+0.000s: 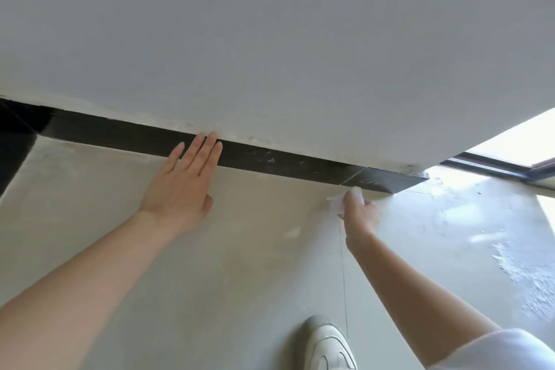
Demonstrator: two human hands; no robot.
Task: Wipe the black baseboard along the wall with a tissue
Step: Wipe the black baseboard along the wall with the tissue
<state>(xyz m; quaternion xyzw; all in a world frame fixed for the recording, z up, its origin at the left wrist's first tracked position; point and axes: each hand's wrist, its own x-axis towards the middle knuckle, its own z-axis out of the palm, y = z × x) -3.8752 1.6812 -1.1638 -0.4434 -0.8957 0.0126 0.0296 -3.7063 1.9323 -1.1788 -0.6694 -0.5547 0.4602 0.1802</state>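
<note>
Though crumpled, tissue (pixel 335 204) in right hand (pixel 360 215)

No words, numbers or signs can be read here. The black baseboard (pixel 270 159) has some pale, scratchy marks toward its right end. They are too faint and blurry to read as letters. The white shoe (pixel 327 345), near and to the right, shows no name that can be read.
</note>
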